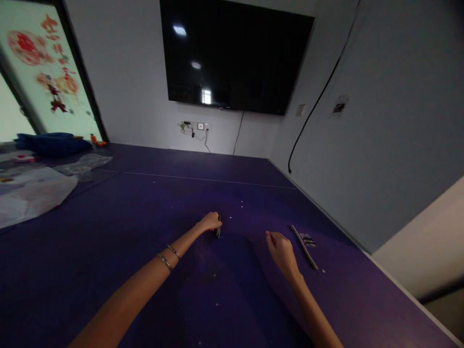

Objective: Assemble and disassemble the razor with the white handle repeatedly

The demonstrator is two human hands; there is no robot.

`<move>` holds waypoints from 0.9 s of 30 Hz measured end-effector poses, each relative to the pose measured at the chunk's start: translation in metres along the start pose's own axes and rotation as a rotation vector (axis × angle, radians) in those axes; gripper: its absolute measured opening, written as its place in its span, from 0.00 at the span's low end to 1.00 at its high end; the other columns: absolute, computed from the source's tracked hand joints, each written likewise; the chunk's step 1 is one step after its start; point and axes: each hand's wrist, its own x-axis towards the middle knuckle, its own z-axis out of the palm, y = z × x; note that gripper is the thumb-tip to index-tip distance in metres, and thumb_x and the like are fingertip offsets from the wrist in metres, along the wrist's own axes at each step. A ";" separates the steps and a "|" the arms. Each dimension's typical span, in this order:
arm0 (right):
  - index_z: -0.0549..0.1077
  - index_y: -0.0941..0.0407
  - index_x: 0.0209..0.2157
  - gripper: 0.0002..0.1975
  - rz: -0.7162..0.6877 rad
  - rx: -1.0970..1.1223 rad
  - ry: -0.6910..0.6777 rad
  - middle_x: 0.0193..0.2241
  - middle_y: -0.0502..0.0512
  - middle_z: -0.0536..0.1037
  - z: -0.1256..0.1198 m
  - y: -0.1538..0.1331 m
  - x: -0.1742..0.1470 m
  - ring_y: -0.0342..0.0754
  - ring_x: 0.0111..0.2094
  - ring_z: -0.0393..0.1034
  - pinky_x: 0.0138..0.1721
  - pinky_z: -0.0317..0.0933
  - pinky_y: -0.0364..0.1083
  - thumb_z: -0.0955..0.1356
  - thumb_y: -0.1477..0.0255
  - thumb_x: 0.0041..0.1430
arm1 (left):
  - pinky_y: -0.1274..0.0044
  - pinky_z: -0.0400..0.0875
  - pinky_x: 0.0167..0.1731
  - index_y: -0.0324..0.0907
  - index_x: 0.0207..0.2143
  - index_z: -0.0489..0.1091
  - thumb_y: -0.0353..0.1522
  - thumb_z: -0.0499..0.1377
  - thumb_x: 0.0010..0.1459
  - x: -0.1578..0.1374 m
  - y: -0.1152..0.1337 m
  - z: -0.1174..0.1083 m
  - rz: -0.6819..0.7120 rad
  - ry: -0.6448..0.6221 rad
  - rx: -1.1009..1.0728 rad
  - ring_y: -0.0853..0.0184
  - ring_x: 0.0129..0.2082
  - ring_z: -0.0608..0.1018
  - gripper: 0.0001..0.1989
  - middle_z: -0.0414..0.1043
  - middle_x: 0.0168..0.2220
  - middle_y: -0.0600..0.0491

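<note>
My left hand (pixel 210 221), with two bracelets on its wrist, is closed around a short dark strip with a pale edge (pixel 218 233). The strip is held on edge at the purple surface (pixel 174 299), and its kind is too small to tell. Fingers curled together, my right hand (pixel 282 250) hovers over the purple surface; anything inside it is hidden. Just right of that hand lies a slim, slightly curved beige bar (pixel 304 247), like a drawer handle. Beside the bar is a small clear packet (pixel 308 239) with dark pieces in it.
Clear plastic sheeting (pixel 39 193) and a dark blue bag (pixel 54 144) lie at the far left, near a small orange object (pixel 97 141). Small white bits dot the surface. A black cable (pixel 319 96) hangs along the right wall. A television (pixel 235 53) is mounted ahead.
</note>
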 end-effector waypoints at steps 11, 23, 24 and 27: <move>0.75 0.61 0.34 0.19 0.067 -0.019 -0.010 0.31 0.62 0.78 -0.014 0.021 0.005 0.51 0.32 0.72 0.36 0.61 0.45 0.58 0.65 0.60 | 0.79 0.67 0.34 0.37 0.29 0.74 0.42 0.52 0.56 -0.018 0.003 -0.001 0.015 0.115 0.041 0.63 0.36 0.77 0.18 0.76 0.34 0.43; 0.74 0.57 0.35 0.13 0.442 -0.370 -0.299 0.33 0.62 0.77 -0.052 0.088 0.008 0.54 0.34 0.73 0.30 0.58 0.45 0.62 0.66 0.55 | 0.72 0.68 0.36 0.40 0.36 0.72 0.48 0.51 0.55 -0.044 0.002 0.018 -0.114 0.185 0.087 0.56 0.41 0.76 0.22 0.75 0.39 0.42; 0.74 0.56 0.34 0.14 0.465 -0.375 -0.334 0.32 0.62 0.77 -0.054 0.092 0.007 0.54 0.33 0.73 0.29 0.58 0.45 0.62 0.64 0.55 | 0.72 0.68 0.37 0.40 0.35 0.72 0.48 0.51 0.54 -0.045 0.003 0.019 -0.123 0.189 0.089 0.56 0.41 0.76 0.22 0.75 0.39 0.43; 0.72 0.56 0.32 0.16 0.484 -0.402 -0.398 0.32 0.62 0.77 -0.055 0.098 0.007 0.55 0.33 0.73 0.28 0.58 0.45 0.62 0.58 0.54 | 0.73 0.68 0.37 0.41 0.34 0.73 0.48 0.51 0.55 -0.047 0.005 0.020 -0.140 0.193 0.089 0.57 0.40 0.77 0.21 0.75 0.39 0.44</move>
